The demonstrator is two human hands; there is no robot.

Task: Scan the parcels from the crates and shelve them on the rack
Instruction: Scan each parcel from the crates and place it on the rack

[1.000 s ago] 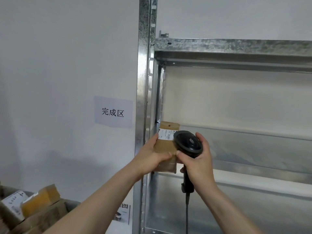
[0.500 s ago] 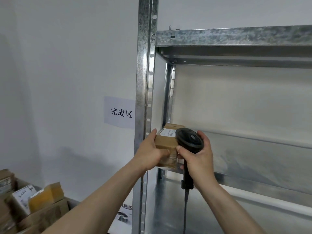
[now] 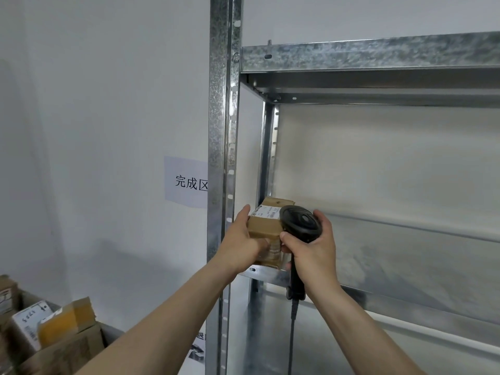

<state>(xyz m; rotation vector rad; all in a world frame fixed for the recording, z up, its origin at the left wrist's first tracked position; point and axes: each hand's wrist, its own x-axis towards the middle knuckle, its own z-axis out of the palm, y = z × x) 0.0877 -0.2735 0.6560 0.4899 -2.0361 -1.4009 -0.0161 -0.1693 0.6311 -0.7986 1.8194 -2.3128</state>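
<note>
A small brown cardboard parcel [image 3: 266,224] with a white label on its top sits at the left front corner of a shelf of the metal rack [image 3: 405,247]. My left hand [image 3: 242,243] grips its left side, thumb up along the edge. My right hand [image 3: 315,249] holds a black barcode scanner [image 3: 300,221] by the handle, its head against the parcel's right side. The scanner's cable hangs down below my wrist.
The rack's galvanised upright [image 3: 223,158] stands just left of the parcel; an upper shelf beam [image 3: 370,54] runs overhead. A paper sign [image 3: 186,182] is on the white wall. A crate with several parcels [image 3: 54,334] is at the bottom left.
Both hands and the parcel have moved a little further onto the shelf corner, and the parcel now shows more of its top. The view has shifted slightly to the right.
</note>
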